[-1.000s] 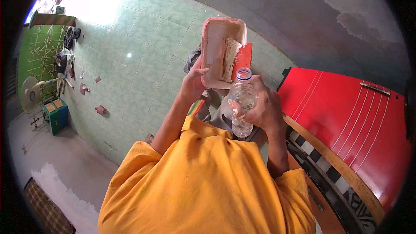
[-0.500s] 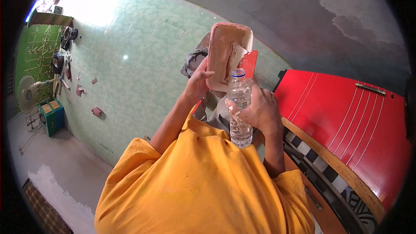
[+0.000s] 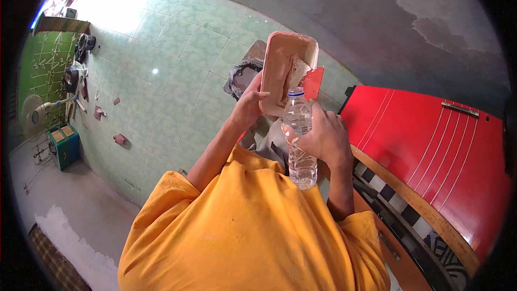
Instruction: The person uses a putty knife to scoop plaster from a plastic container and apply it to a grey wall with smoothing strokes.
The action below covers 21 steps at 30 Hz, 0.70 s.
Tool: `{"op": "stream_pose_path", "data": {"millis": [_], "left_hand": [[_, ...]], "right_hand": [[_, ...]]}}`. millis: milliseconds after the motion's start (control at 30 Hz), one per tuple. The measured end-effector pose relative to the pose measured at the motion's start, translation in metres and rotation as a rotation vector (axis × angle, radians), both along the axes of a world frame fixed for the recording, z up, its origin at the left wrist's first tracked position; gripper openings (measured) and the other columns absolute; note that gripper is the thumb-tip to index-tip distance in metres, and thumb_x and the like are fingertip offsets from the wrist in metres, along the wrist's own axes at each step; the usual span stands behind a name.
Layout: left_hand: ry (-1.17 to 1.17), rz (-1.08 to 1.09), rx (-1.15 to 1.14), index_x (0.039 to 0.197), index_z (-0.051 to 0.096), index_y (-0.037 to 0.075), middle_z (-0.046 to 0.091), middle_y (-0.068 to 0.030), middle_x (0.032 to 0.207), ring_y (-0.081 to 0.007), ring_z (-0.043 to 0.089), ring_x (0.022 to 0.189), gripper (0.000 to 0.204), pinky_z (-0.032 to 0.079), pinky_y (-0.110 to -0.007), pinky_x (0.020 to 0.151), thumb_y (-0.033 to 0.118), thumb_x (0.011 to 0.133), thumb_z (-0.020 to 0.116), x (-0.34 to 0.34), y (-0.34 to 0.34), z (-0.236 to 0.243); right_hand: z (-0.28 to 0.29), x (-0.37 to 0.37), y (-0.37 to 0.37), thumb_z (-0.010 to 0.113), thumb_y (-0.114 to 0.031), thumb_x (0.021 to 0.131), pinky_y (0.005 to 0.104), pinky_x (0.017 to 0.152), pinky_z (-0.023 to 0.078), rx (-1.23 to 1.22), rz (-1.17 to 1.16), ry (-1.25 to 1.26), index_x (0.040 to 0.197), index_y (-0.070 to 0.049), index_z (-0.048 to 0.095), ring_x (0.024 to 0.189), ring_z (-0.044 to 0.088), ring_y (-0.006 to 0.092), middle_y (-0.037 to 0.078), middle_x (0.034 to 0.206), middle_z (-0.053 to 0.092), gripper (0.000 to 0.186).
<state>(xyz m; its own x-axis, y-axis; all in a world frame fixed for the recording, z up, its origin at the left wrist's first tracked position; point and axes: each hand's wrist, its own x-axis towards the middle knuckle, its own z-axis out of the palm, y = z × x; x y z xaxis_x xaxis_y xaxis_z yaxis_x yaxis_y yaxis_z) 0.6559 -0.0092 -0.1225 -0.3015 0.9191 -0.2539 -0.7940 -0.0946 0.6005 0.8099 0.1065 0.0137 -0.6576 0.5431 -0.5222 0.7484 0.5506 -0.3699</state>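
Note:
My left hand [image 3: 251, 105] grips the near left edge of a pinkish rectangular tub [image 3: 276, 62], its thumb over the rim. Inside the tub, smears of whitish paste [image 3: 297, 69] cling along the right side. A red flat scraper [image 3: 314, 82] lies across the tub's right rim, just beyond my right hand; whether my fingers touch it is hidden. My right hand [image 3: 326, 136] is wrapped round a clear plastic bottle [image 3: 297, 114] of clear liquid. The bottle is uncapped, with a blue ring at its neck, and its mouth is by the tub's near end. White paste spots my right thumb.
Beyond my left hand stands a grey-smeared bucket [image 3: 232, 83] on green floor tiles [image 3: 177, 86]. A red cabinet panel [image 3: 414, 134] and a wooden rail [image 3: 409, 188] are at the right. A fan [image 3: 34, 117] and a green box [image 3: 64, 148] stand far left.
The tub and scraper have shifted slightly right and nearer. The bottle has dropped a little toward me in my right hand. More of the bucket shows.

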Motion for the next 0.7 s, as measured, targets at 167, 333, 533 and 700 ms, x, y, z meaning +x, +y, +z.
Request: {"op": "stream_pose_path", "data": {"millis": [167, 333, 533, 700], "left_hand": [[-0.017, -0.012, -0.001, 0.160, 0.024, 0.003, 0.041, -0.0122, 0.155, -0.0226, 0.041, 0.144, 0.093, 0.034, -0.038, 0.118, 0.026, 0.079, 0.064, 0.0030, 0.0007, -0.0013], [-0.015, -0.011, -0.029, 0.160, 0.024, 0.003, 0.042, -0.0119, 0.154, -0.0228, 0.042, 0.143, 0.093, 0.035, -0.038, 0.118, 0.026, 0.079, 0.065, 0.0046, 0.0024, 0.0006], [-0.023, -0.007, -0.036, 0.160, 0.024, 0.004, 0.042, -0.0122, 0.154, -0.0230, 0.042, 0.143, 0.093, 0.036, -0.038, 0.117, 0.025, 0.080, 0.064, 0.0072, 0.0036, 0.0003], [-0.028, -0.021, -0.019, 0.160, 0.024, 0.005, 0.041, -0.0123, 0.154, -0.0232, 0.042, 0.142, 0.091, 0.038, -0.039, 0.116, 0.025, 0.080, 0.063, 0.0078, 0.0054, -0.0068]], "right_hand": [[0.0004, 0.0025, 0.0002, 0.076, -0.056, 0.077, 0.0555, 0.092, 0.051, 0.050, 0.017, 0.028, 0.131, 0.000, 0.050, 0.100, 0.068, 0.0479, 0.031, 0.102, 0.070, 0.081], [-0.0003, 0.0044, 0.0018, 0.076, -0.056, 0.077, 0.0555, 0.090, 0.052, 0.024, 0.007, 0.015, 0.129, -0.001, 0.051, 0.099, 0.068, 0.0472, 0.030, 0.099, 0.070, 0.080], [0.0045, 0.0038, 0.0060, 0.076, -0.059, 0.076, 0.0553, 0.094, 0.049, -0.046, -0.032, -0.040, 0.134, -0.001, 0.050, 0.108, 0.064, 0.0475, 0.029, 0.110, 0.068, 0.086], [0.0028, 0.0060, 0.0082, 0.076, -0.059, 0.077, 0.0548, 0.096, 0.049, -0.059, -0.033, -0.049, 0.136, -0.001, 0.050, 0.110, 0.063, 0.0465, 0.028, 0.113, 0.068, 0.086]]}}
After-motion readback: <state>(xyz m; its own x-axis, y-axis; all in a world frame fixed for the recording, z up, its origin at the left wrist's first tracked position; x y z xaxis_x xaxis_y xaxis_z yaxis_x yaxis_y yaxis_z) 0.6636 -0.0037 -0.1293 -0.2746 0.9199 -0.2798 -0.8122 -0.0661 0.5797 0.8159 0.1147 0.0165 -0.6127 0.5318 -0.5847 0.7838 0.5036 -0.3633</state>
